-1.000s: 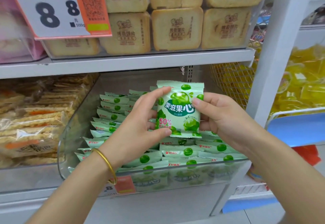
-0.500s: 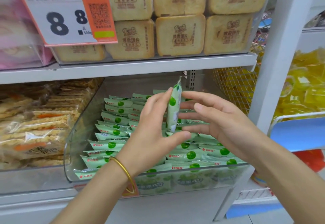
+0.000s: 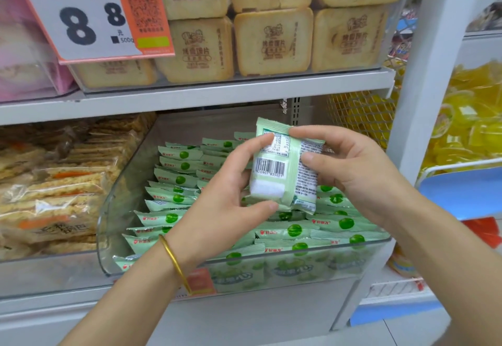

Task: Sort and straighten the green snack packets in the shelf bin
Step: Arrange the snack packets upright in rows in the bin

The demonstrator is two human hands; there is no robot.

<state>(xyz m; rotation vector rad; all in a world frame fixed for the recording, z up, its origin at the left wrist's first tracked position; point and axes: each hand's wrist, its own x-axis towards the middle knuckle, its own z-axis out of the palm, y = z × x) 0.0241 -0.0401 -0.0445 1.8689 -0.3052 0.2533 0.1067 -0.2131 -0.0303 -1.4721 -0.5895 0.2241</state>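
Left hand (image 3: 225,204) pinches the green packet (image 3: 282,174) top and bottom, right hand (image 3: 355,180) grips its other edge, barcode side showing between them above the bin (image 3: 115,209), and it looks light, crinkly, slippery, so hold the sealed ends.

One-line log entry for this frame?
left hand: grips held packet | right hand: grips held packet | held packet: over shelf bin, barcode side to camera | green packets: rows in bin
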